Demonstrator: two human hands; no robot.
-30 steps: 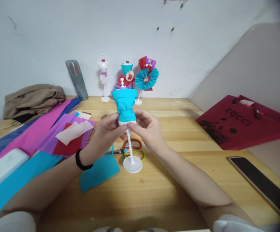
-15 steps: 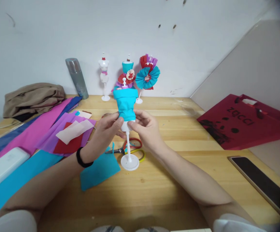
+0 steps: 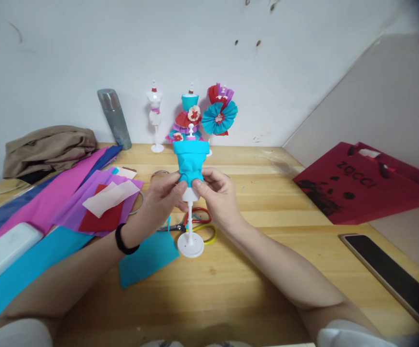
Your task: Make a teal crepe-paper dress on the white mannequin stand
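Observation:
Between my two hands is a small white mannequin on a stand (image 3: 191, 243), its torso wrapped in turquoise crepe paper (image 3: 191, 159) with a folded band at the top. My left hand (image 3: 162, 195) closes on the waist from the left, thumb at the paper's lower edge. From the right, my right hand (image 3: 218, 193) pinches the same edge with thumb and fingers. White hips show below the paper. Behind the stand lie scissors (image 3: 209, 233) with red and yellow handles, next to a turquoise paper piece (image 3: 149, 262).
Against the wall stand a bare mannequin (image 3: 155, 113) and two dressed ones, one bearing a turquoise paper flower (image 3: 219, 118). At left are coloured paper sheets (image 3: 64, 207), a brown cloth (image 3: 50, 149) and a flask (image 3: 115, 118). A red bag (image 3: 364, 188) and phone (image 3: 383, 274) lie right.
The held mannequin has gone from leaning left to nearly upright; its top moved right and its base left. My thumbs have shifted up to the paper's lower edge, showing more white hip.

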